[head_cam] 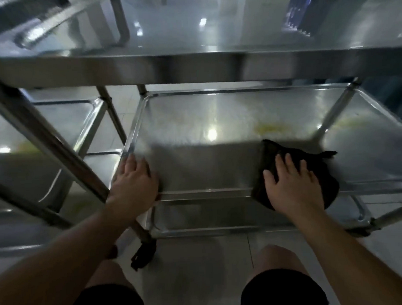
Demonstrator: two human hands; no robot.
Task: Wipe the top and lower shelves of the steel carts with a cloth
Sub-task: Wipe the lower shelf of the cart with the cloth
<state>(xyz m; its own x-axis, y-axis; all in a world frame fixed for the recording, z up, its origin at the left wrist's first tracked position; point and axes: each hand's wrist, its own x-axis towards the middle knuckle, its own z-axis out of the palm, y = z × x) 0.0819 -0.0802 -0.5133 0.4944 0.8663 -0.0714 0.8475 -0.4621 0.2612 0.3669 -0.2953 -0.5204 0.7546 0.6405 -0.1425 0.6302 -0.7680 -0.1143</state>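
The person has bare forearms, a bare left hand point(135, 182) and right hand point(294, 185), and wears dark black shorts point(284, 294) above bare knees.

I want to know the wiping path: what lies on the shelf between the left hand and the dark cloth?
Head view: only bare steel of the middle shelf lies between the left hand and the cloth under the right hand.
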